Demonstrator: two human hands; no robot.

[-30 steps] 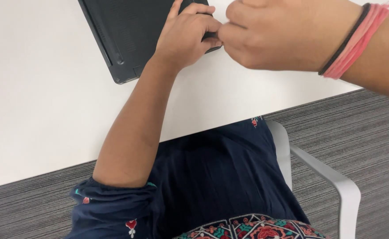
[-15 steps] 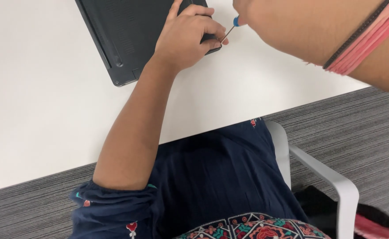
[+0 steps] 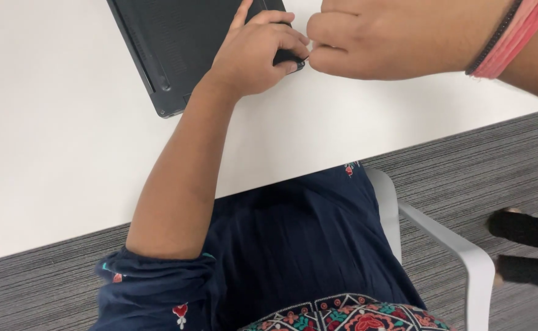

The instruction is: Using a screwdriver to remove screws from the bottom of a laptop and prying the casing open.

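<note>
Half a second ago a thin blue-tipped tool showed between our hands; now our right hand has closed back in over it, knuckles nearly touching the left hand's fingers, and the tool is out of sight.

From the head view, our left hand lies on the near right corner of the dark laptop, which rests bottom side up on the far part of the white table. Its fingers are curled down, pressing the corner rather than wrapping it. Our right hand's fingers are pinched shut; on what, we cannot tell.

To do this well, we judge the left hand should keep the laptop pinned flat so it cannot slide, while the right works upright and with small, light turns at the corner.

What the pinch holds is hidden by our fingers. The laptop's far edge is cut off. Dark shapes on the grey carpet, right of the chair arm, are unclear.
</note>
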